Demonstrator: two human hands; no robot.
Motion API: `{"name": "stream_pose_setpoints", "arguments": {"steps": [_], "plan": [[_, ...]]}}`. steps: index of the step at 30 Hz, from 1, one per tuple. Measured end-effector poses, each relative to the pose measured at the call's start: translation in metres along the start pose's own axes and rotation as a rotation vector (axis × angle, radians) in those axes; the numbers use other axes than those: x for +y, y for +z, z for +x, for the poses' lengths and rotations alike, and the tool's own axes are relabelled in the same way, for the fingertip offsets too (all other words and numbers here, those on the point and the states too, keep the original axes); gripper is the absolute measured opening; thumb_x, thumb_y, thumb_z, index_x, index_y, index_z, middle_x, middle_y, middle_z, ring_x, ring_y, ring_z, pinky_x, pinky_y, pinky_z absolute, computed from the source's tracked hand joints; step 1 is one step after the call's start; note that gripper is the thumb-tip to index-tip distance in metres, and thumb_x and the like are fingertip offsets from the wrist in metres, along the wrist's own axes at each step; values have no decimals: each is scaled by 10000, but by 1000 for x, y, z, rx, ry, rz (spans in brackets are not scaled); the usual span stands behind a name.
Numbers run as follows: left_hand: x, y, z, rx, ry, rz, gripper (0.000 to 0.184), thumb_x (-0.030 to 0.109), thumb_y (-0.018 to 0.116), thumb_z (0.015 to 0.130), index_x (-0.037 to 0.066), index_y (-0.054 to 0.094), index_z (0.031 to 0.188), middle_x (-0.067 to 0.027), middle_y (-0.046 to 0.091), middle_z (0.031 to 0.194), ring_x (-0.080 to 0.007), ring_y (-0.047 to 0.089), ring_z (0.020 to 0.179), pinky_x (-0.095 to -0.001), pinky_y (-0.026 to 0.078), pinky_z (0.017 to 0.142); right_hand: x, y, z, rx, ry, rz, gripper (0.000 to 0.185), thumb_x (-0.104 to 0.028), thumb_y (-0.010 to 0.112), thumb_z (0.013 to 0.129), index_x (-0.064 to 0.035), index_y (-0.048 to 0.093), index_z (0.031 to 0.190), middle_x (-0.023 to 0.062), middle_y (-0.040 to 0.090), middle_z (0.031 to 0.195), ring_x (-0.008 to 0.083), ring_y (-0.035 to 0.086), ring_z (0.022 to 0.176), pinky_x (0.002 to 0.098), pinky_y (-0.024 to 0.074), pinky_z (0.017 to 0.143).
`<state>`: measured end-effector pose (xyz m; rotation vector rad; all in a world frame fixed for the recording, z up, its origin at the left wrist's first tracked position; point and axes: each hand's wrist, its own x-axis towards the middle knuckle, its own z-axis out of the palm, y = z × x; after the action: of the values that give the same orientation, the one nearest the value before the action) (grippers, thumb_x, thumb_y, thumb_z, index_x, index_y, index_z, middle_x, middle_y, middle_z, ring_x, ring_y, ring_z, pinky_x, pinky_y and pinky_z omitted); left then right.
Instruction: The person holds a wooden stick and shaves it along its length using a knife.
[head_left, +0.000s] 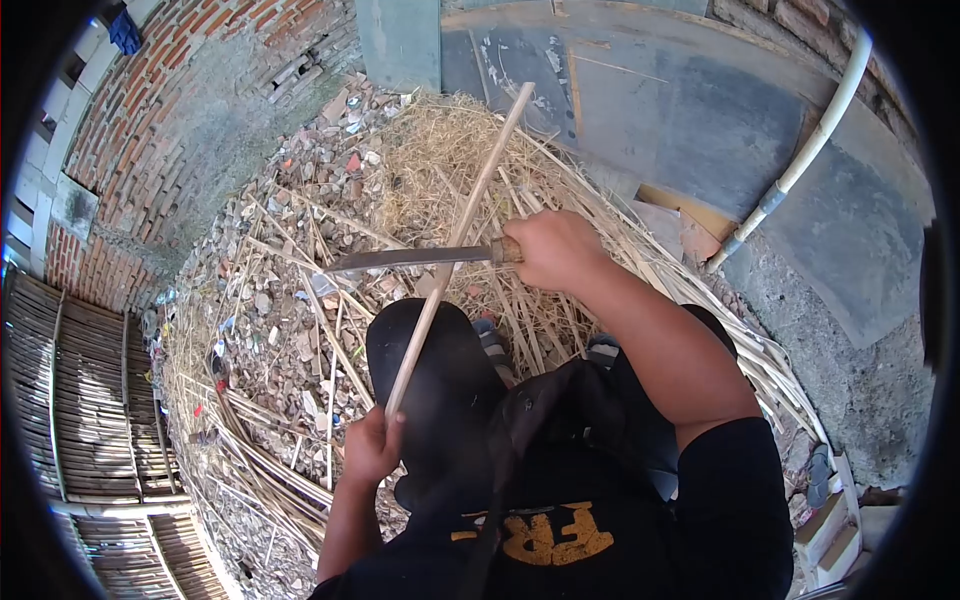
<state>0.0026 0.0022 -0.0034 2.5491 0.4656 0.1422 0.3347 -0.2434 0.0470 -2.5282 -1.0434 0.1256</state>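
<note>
My left hand (370, 448) is closed around the lower end of a long, pale bamboo strip (487, 175). The strip slants up and to the right, passing over my dark-clothed left knee. In my right hand (553, 250) is the wooden handle of a machete (410, 258), fingers wrapped round it. Its dark blade points left and crosses the strip about halfway along. Whether the edge bites into the strip or only rests against it, I cannot tell.
Bamboo strips lie in a bundle (650, 260) to the right and in another pile (270, 460) at lower left. Rubble (290, 300) and shavings (425, 165) cover the ground. A brick wall (150, 150), a bamboo panel (90, 390) and grey boards (690, 110) surround me. A pipe (800, 165) leans at right.
</note>
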Motion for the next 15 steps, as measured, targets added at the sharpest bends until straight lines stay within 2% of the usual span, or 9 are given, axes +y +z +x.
{"name": "stream_pose_setpoints", "arguments": {"steps": [3, 6, 10, 15], "plan": [[-3, 2, -3, 36, 30, 80, 366, 265, 655, 1024, 27, 530, 776, -225, 582, 584, -464, 617, 551, -505, 463, 511, 24, 18, 23, 121, 191, 182, 244, -189, 727, 761, -80, 733, 980, 197, 729, 872, 405, 721, 880, 522, 569, 803], [-4, -2, -5, 49, 37, 90, 358, 265, 656, 1023, 30, 531, 783, -233, 581, 584, -472, 615, 552, -522, 461, 510, 34, 15, 34, 61, 229, 242, 270, -201, 723, 771, -73, 742, 1008, 205, 737, 910, 408, 719, 885, 510, 570, 811], [-10, -2, -4, 34, 52, 85, 364, 263, 660, 1020, 32, 522, 775, -222, 577, 575, -452, 615, 539, -509, 459, 505, 22, 3, 21, 43, 241, 161, 275, -194, 707, 816, -96, 748, 1070, 189, 758, 993, 385, 733, 963, 510, 586, 860], [0, 0, 1, 16, 43, 41, 379, 258, 672, 1014, 33, 507, 757, -198, 562, 557, -421, 596, 505, -479, 443, 489, 8, -2, 1, -11, 50, 35, 228, -174, 703, 785, -112, 741, 1001, 175, 733, 871, 388, 729, 894, 518, 577, 807]]}}
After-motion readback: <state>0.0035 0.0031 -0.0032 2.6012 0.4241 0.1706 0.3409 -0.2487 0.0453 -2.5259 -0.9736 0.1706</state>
